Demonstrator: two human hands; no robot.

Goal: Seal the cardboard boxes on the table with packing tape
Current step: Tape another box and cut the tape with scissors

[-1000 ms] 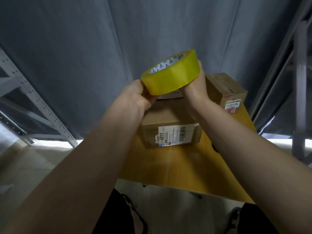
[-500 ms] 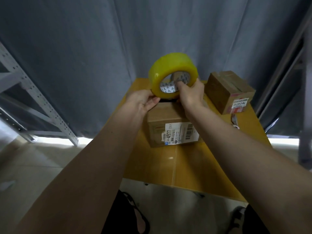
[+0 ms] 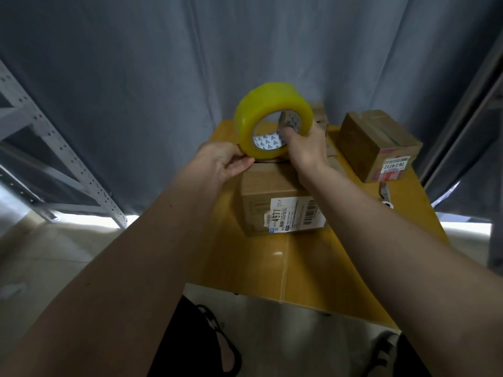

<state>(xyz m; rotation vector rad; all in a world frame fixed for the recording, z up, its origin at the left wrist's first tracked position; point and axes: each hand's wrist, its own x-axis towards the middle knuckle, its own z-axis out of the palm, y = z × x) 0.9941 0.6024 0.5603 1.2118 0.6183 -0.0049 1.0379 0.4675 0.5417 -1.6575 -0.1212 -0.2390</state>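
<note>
Tape roll point(image 3: 246, 118) in right hand point(image 3: 306, 148), above box point(image 3: 269, 183).

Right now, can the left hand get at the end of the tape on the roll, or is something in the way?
Probably yes. The left hand pinches at the lower edge of the yellow tape roll, which the right hand holds up over the box. Nothing lies between them.
</note>
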